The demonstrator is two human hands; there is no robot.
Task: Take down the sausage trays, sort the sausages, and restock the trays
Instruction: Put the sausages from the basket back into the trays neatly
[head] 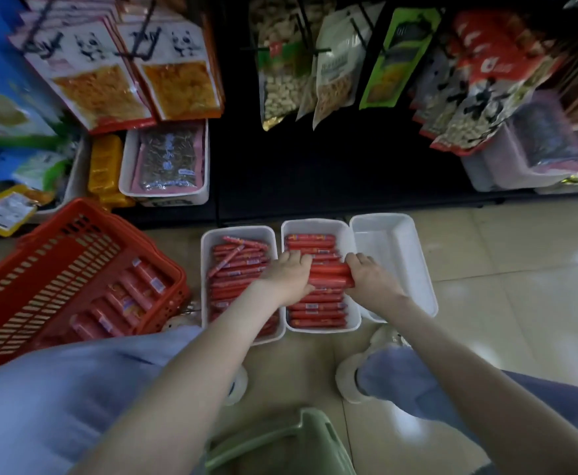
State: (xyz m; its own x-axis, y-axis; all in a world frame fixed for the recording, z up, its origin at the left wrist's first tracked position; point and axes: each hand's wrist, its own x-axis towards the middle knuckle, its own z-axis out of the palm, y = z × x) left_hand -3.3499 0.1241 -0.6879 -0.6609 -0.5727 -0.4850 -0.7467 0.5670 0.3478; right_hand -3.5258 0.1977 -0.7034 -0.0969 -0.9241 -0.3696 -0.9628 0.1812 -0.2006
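1. Nearest: pale green stool (280, 443) at the bottom edge, between the person's knees in light blue trousers. White shoes (347, 378) stand on the tiled floor (503, 303)
2. Left hand (289, 275) and right hand (371, 279) are both over the middle tray (315, 222). Each is clenched round one end of a sausage bundle (330, 274), fingers curled over it: left hand at the left end, right hand at the right end
3. Sausage bundle: several red, glossy sticks held parallel. Long axis runs left–right, about level. Cannot tell whether it rests on the layer beneath or is just clear of it
4. Middle tray: white, rectangular, rounded corners, long axis running away from the person. It holds tray sausages (315, 311), red, lying crosswise in neat parallel rows, some with small labels
5. Left tray (239, 230): white, set right against the middle tray. It holds thinner sausages (236, 265), red, mostly crosswise, a few on top skewed diagonally
6. Right tray (393, 248): white, against the middle tray's right side, turned slightly, its bare white bottom showing
7. Red basket (57, 265): left of the trays, tilted. Inside are thick sausages (133, 293), pinkish red with pale labels, lying diagonally
8. Farthest: dark shelf (315, 166) with hanging snack bags (177, 84) and a white bin (164, 197) of packets
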